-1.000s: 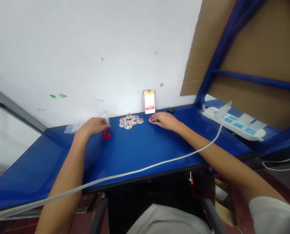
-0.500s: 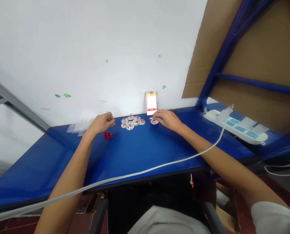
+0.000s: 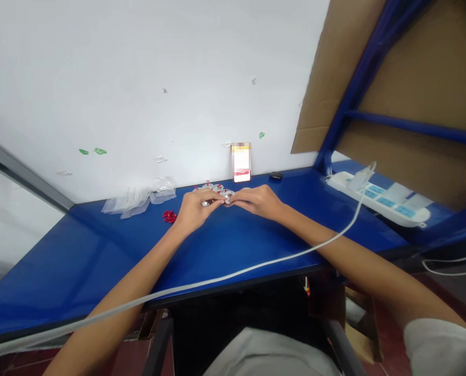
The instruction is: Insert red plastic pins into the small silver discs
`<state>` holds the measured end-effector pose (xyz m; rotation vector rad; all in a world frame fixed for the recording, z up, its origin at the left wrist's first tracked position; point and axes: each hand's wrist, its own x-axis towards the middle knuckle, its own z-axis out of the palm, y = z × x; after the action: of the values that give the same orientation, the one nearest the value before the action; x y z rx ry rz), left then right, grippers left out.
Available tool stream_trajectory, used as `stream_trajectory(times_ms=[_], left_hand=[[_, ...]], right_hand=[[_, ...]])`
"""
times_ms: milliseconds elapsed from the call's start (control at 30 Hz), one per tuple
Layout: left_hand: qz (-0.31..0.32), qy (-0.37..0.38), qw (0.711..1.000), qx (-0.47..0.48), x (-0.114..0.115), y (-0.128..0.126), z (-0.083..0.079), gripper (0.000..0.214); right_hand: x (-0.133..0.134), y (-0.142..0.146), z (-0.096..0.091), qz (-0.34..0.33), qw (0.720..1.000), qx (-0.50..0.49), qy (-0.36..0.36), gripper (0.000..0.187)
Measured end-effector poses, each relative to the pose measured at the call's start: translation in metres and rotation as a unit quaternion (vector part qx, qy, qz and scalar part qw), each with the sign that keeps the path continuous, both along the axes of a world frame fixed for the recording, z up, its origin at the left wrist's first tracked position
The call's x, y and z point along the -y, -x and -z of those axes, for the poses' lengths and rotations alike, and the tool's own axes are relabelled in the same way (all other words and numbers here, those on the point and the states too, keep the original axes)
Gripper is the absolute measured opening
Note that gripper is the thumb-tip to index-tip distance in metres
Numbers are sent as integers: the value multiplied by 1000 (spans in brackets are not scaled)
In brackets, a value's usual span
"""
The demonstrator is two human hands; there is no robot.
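Over the blue table, both hands meet at a small round silvery disc [image 3: 228,198]. My right hand [image 3: 261,201] pinches the disc by its right side between thumb and fingers. My left hand [image 3: 195,210] is closed in a pinch with its fingertips at the disc's left edge; what lies between them is hidden. Behind my left hand are several similar discs [image 3: 208,186] with red cord loops, partly covered by the fingers. Left of that hand lies a small pile of red cords [image 3: 169,216].
Clear plastic bags [image 3: 129,202] lie at the back left. A lit phone [image 3: 241,163] leans on the wall, with a black object [image 3: 276,176] to its right. A white power strip [image 3: 379,201] sits at right. A white cable [image 3: 233,275] crosses in front of my forearms.
My left hand has moved right, from beside the red cords to the disc. My right hand has shifted left, bringing a disc from the spot in front of the phone.
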<state>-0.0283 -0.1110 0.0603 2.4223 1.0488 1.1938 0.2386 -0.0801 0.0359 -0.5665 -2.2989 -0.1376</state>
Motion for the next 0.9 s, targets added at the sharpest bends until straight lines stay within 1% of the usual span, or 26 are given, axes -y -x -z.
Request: stream_trajectory(times_ms=[100, 200, 300, 400, 533, 600, 800, 900], left_hand=[[-25, 41, 998, 44, 1, -4, 3, 18], [-51, 91, 991, 79, 2, -7, 7, 20], [-59, 131, 983, 116, 3, -9, 10, 24], [-57, 137, 981, 123, 4, -10, 10, 25], [-61, 76, 993, 72, 7, -10, 6, 17], [-65, 60, 995, 50, 8, -10, 4, 14], [-60, 77, 995, 23, 9, -10, 1, 14], [-61, 84, 994, 20, 9, -10, 2, 14]], right_hand=[[4, 5, -1, -29, 996, -30, 76, 18], [9, 9, -4, -52, 983, -54, 166, 19], [12, 12, -5, -58, 972, -67, 217, 23], [12, 14, -3, -50, 972, -72, 218, 25], [11, 15, 0, -39, 973, -75, 216, 25], [10, 14, 2, -33, 973, -75, 216, 27], [9, 14, 3, -14, 976, -62, 207, 29], [8, 14, 4, -11, 976, -57, 208, 33]])
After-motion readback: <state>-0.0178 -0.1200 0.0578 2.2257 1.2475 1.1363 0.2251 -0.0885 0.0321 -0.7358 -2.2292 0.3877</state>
